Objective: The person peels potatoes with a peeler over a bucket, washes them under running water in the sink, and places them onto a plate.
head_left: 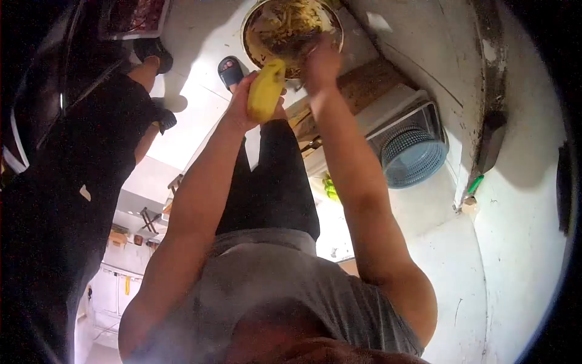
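Observation:
My left hand (242, 100) is wrapped around a long, smooth yellow fruit or vegetable (267, 91), held upright with a darker spot near its top end. What kind it is I cannot tell. Close to its right, my right hand (321, 67) is closed and blurred by motion over the near right rim of a round metal bowl (244, 37). A dark, smeared shape reaches left from that hand, too unclear to name. Pale yellow shreds (294, 18) fill much of the bowl, which stands on the floor.
At right, a blue plastic basket (415, 161) sits in a pale rectangular bin beside a wooden board (370, 88). Another person in dark clothes (79, 176) stands at left, near a tray (136, 18) of reddish pieces. A dark slipper (230, 71) is on a foot near the bowl.

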`<state>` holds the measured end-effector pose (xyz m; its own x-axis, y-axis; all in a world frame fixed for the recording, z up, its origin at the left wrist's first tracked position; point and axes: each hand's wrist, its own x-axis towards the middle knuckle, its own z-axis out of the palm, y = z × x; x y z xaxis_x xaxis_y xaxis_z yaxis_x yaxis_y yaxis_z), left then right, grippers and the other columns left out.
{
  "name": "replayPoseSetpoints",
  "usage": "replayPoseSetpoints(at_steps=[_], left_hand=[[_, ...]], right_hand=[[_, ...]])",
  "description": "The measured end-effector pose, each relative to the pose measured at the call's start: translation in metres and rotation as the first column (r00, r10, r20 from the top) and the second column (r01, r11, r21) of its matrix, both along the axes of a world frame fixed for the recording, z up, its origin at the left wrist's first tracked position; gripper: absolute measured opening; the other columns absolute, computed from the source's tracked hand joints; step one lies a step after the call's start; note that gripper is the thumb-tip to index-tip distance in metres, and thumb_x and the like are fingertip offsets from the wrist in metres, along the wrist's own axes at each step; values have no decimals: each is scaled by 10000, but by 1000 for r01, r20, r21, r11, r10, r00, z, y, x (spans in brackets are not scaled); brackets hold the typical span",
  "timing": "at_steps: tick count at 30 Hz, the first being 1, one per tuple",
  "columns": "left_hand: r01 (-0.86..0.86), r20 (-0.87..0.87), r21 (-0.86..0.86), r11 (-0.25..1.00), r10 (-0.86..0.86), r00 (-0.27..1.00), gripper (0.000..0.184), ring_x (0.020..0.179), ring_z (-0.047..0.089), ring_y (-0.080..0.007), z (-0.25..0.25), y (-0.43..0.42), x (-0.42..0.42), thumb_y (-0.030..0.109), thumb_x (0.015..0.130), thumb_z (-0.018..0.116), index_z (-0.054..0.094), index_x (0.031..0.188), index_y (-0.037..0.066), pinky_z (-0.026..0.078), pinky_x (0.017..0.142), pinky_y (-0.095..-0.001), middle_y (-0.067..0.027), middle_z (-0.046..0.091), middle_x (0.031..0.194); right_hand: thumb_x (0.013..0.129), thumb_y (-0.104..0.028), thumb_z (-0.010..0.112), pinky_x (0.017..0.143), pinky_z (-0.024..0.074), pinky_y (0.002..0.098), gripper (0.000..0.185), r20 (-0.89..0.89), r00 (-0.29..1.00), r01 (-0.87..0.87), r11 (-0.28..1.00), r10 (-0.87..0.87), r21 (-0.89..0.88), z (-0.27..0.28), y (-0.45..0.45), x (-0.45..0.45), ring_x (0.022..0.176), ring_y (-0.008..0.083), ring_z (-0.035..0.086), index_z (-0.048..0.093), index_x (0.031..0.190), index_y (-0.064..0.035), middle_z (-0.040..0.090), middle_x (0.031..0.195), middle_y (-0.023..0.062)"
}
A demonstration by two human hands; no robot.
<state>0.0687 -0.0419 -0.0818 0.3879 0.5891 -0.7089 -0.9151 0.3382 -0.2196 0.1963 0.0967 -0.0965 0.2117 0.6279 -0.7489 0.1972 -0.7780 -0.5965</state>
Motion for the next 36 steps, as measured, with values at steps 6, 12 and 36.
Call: replayPoseSetpoints(at_steps=[6, 12, 36], left_hand=[[53, 111, 32, 998, -56, 992, 456, 810, 630, -304, 11, 3, -3, 401, 951, 396, 531, 1176, 27, 545, 714, -389, -200, 620, 963], [162, -69, -52, 985, -166, 984, 464, 813, 642, -268, 6, 7, -3, 406, 944, 436, 527, 1192, 24, 546, 699, -383, -166, 631, 987], [400, -414, 25, 916, -355, 839, 674, 1116, 553, -244, 13, -5, -1, 45, 817, 663, 314, 1393, 32, 475, 939, -376, -113, 535, 1238]], right_hand=[[950, -451, 455, 819, 486, 434, 611, 66, 997, 57, 993, -50, -107, -41, 28, 19, 1029, 311, 572, 437, 1310, 43, 492, 1294, 254], [953, -382, 457, 652, 472, 400, 423, -5, 997, -75, 969, 79, 234, -91, -5, 38, 792, 228, 566, 534, 1111, 2, 555, 929, 137], [937, -359, 520, 594, 391, 375, 295, -227, 933, 302, 951, -279, 70, 7, -8, 5, 682, 148, 461, 452, 956, -72, 495, 800, 50]])
